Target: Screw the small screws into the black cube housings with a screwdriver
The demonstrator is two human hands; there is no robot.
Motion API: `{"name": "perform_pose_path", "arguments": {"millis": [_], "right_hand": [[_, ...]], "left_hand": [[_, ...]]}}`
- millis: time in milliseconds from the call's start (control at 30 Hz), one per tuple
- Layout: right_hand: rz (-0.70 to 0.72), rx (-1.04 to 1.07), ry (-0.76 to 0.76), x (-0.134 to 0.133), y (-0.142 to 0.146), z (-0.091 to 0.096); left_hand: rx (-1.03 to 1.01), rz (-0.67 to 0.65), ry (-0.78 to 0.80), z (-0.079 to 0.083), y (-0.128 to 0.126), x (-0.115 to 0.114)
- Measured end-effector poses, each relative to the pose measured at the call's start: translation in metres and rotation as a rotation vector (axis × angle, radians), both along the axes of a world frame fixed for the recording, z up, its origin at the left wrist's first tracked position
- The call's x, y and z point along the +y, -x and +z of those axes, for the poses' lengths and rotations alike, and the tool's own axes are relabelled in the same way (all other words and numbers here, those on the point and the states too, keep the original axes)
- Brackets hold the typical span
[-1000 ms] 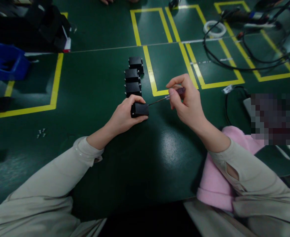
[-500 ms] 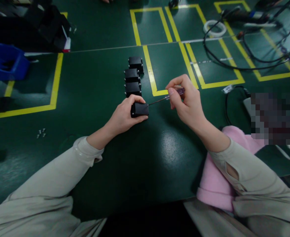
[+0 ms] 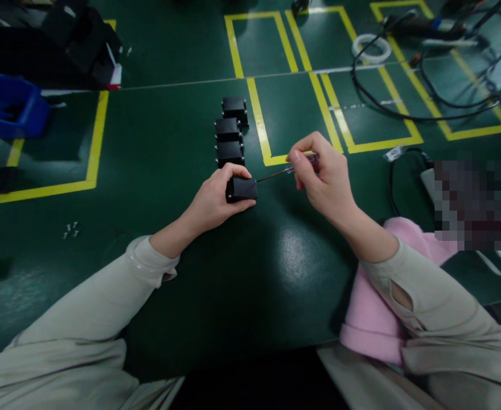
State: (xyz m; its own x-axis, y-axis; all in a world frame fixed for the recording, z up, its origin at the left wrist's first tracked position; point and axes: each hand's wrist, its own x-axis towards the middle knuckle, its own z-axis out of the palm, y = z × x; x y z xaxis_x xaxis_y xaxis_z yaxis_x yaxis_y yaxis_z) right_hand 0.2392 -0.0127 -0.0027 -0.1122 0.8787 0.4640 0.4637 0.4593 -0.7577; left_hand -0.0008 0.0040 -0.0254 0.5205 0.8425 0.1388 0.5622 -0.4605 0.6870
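My left hand (image 3: 216,196) is closed around a small black box (image 3: 243,189), thumb and fingers on its two long sides. A screw head shows on the box's near left corner. My right hand (image 3: 323,173) grips a screwdriver (image 3: 311,162) by its clear purplish handle. The thin shaft points left, and its tip touches the right end of the box. Just beyond my left hand, several similar black boxes (image 3: 229,152) stand in a row, with small screws at their ends.
Several loose screws (image 3: 71,230) lie on the green table (image 3: 216,296) at left. A blue bin (image 3: 15,108) stands far left. Black cables (image 3: 374,102) and a white ring (image 3: 370,48) lie at the far right. A pink cloth item (image 3: 372,319) lies under my right forearm.
My right hand has shifted and turned very slightly on the screwdriver. The tip stays at the box's right end, and my left hand keeps its hold.
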Motion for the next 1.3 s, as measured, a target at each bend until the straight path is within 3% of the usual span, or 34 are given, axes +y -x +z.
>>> {"name": "perform_pose_path", "arguments": {"millis": [1300], "right_hand": [[-0.005, 0.027, -0.026, 0.0005, 0.0001, -0.0005]], "left_hand": [[-0.002, -0.006, -0.005, -0.0006, 0.0014, 0.0000]]}}
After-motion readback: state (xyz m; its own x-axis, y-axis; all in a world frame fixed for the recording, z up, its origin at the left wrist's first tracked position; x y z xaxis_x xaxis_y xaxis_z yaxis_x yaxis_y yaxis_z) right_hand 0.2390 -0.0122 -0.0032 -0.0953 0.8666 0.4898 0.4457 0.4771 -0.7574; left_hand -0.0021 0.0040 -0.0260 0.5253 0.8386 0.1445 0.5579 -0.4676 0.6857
